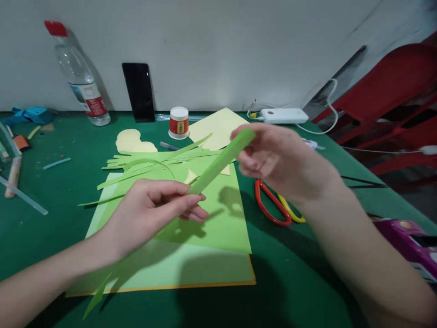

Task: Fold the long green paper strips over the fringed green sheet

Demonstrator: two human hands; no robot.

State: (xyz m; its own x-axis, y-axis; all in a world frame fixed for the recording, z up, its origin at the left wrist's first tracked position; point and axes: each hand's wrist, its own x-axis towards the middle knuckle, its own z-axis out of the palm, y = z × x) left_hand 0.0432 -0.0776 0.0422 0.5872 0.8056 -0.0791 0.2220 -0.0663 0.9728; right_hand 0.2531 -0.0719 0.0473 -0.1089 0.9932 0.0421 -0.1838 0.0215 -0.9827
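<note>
Both of my hands hold one long green paper strip (221, 159) above the table. My left hand (153, 212) pinches its lower end between thumb and fingers. My right hand (273, 159) grips its upper end, fingers closed, slightly blurred. Below them lie stacked green paper sheets (218, 228) and a pile of thin cut green strips (150, 164). Pale yellow paper (218, 125) and a yellow cut-out shape (131, 142) lie behind the strips.
Red-and-yellow handled scissors (276, 207) lie right of the sheets. A glue pot (179, 122), a dark phone (138, 91) and a water bottle (80, 77) stand by the wall. A white power bank (283, 115) with cable sits at the back right. Sticks and tools (13, 175) lie at left, red chairs (392, 105) at right.
</note>
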